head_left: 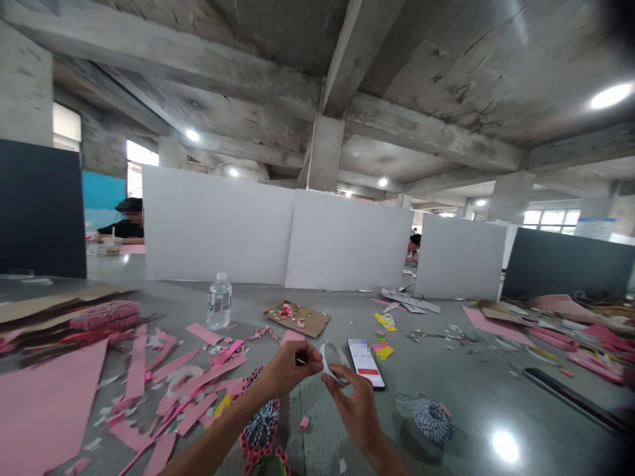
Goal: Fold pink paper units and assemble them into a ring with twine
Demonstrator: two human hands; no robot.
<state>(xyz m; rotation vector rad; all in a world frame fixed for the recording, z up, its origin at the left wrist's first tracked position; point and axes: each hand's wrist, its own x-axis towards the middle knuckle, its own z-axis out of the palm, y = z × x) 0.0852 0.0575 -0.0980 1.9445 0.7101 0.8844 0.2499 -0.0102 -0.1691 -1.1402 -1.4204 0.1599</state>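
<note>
Over the counter (pixel 473 377), our left grip (pixel 289 365) and right grip (pixel 359 396) clamp the tape (pixel 325 357); a phone (pixel 366 363) lies near.

the white ring (pixel 325 357) looks smooth, the bottle (pixel 219 305) clear glossy plastic, the cardboard (pixel 311 322) matt, the surface (pixel 471 403) shiny.

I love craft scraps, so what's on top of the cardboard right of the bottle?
On the cardboard lie a bright pink piece and smaller pink and whitish scraps. Whatever is directly under it is covered and can't be seen.
</note>
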